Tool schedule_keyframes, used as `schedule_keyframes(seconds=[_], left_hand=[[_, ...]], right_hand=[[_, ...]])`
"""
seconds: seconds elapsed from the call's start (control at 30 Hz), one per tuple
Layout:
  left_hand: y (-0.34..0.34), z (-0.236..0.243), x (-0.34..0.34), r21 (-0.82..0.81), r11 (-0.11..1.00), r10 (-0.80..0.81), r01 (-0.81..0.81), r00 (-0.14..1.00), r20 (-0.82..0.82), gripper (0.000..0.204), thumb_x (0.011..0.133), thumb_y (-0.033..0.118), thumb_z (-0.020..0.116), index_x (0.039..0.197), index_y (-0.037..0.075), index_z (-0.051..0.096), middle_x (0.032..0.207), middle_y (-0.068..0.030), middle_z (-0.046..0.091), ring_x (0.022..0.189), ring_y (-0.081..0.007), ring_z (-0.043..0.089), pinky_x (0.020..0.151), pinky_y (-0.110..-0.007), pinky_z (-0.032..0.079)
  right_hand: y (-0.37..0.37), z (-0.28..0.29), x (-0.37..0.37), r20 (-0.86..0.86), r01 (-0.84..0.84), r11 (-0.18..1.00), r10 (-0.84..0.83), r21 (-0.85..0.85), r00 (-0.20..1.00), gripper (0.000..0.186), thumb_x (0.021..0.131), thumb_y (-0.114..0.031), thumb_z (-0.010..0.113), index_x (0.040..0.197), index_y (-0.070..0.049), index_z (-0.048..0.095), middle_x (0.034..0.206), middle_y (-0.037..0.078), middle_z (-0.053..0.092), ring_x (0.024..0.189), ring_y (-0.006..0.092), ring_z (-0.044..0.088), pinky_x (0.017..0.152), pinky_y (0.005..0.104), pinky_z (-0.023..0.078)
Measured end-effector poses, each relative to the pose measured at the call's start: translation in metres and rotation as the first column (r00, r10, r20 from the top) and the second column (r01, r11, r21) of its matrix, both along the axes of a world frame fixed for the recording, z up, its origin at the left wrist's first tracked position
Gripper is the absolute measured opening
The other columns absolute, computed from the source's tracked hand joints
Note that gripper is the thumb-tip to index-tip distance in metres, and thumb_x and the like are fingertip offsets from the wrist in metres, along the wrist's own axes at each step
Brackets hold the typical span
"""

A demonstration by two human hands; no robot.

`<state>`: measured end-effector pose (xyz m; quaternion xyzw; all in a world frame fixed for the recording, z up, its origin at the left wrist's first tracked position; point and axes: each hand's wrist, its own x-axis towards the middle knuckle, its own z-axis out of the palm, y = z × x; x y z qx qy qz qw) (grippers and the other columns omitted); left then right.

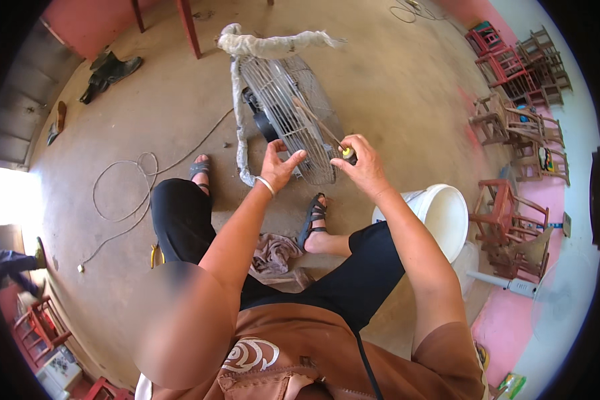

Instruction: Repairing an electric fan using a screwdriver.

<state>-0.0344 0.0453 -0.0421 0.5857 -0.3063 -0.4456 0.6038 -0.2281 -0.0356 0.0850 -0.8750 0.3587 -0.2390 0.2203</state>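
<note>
A metal fan [283, 100] stands on the floor between my feet, its wire grille facing up and right, on a frame wrapped in whitish material [240, 113]. My left hand [281, 162] grips the lower left of the grille, thumb out along it. My right hand [359, 160] holds a screwdriver [320, 123] by its yellow and black handle, its long shaft reaching up across the grille. A dark motor housing [263, 120] shows on the fan's left side. A crumpled cloth [273, 253] lies below, between my legs.
A white bucket [447, 220] is beside my right knee. Pliers [157, 255] and a looped cable [123, 187] lie left. Boots [110, 70] are upper left. Small chairs [493, 63] line the right wall near a standing fan [547, 293]. Another person's leg [13, 267] shows far left.
</note>
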Motion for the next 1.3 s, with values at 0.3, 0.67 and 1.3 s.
schedule_keyframes(seconds=[0.3, 0.67, 1.3], left_hand=[[-0.005, -0.009, 0.004, 0.032, 0.999, 0.026, -0.031, 0.987, 0.156, 0.084, 0.072, 0.043, 0.083, 0.124, -0.009, 0.041, 0.112, -0.0158, 0.053, 0.102, -0.0224, 0.054, 0.087, -0.033, 0.047], [-0.002, -0.019, 0.010, 0.030, 0.998, -0.068, 0.062, 0.958, 0.279, 0.080, 0.072, 0.045, 0.082, 0.121, -0.004, 0.043, 0.104, -0.0096, 0.051, 0.072, -0.0110, 0.051, 0.060, -0.026, 0.046], [0.015, 0.011, -0.009, 0.103, 0.994, -0.056, 0.040, 0.986, 0.156, 0.083, 0.071, 0.044, 0.084, 0.121, -0.008, 0.043, 0.109, -0.0142, 0.056, 0.097, -0.0205, 0.056, 0.084, -0.031, 0.048]], right_hand=[[-0.034, 0.026, 0.032, -0.274, -0.383, 0.915, 0.338, -0.128, 0.900, 0.028, 0.076, -0.017, 0.074, 0.100, -0.010, 0.062, 0.101, 0.006, 0.065, 0.084, 0.0295, 0.064, 0.069, 0.0382, 0.053], [-0.040, 0.047, 0.046, -0.364, -0.375, 0.920, 0.389, 0.113, 0.846, 0.022, 0.076, -0.016, 0.072, 0.095, -0.008, 0.063, 0.080, 0.015, 0.066, 0.076, 0.0352, 0.063, 0.065, 0.0427, 0.049], [-0.006, 0.005, -0.010, -0.065, 0.064, 0.959, -0.048, 0.275, 0.997, 0.050, 0.071, -0.021, 0.080, 0.114, -0.006, 0.058, 0.110, 0.012, 0.064, 0.103, 0.0259, 0.062, 0.089, 0.0364, 0.050]])
